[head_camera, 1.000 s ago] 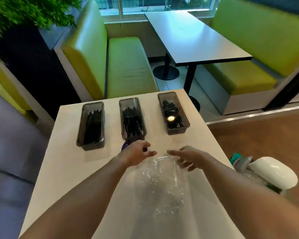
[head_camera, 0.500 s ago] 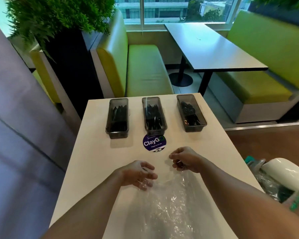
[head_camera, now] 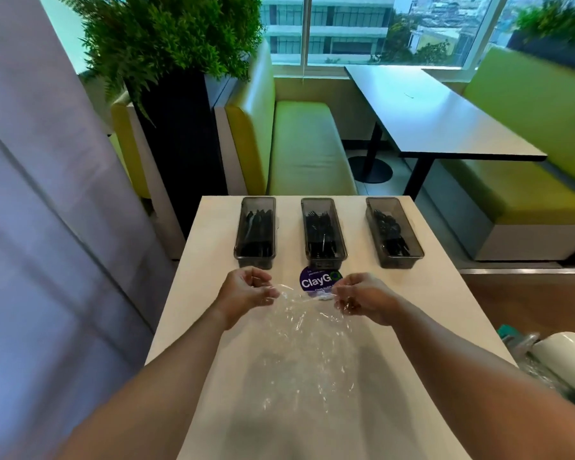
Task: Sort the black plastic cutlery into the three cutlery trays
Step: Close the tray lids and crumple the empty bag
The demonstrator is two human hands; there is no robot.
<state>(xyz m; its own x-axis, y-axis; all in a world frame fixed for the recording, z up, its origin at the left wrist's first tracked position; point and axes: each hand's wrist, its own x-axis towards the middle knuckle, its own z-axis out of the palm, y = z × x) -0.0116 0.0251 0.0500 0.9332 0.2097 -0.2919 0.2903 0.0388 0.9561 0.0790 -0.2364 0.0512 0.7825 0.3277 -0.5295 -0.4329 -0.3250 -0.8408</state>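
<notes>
Hands, left (head_camera: 246, 288) and right (head_camera: 362, 298), pinching clear plastic bag (head_camera: 299, 333); sticker (head_camera: 316, 282) reads "ClayGo".

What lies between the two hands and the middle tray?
In the head view, a round purple sticker on the table, just short of the middle tray, between left hand and right hand.

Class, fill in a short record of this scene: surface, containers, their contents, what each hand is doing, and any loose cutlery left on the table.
surface: white table
containers: left tray, middle tray, right tray, in a row
contents: black cutlery in each
left hand: gripping clear plastic bag
right hand: gripping the same bag
loose cutlery: none visible
other: round purple sticker
</notes>
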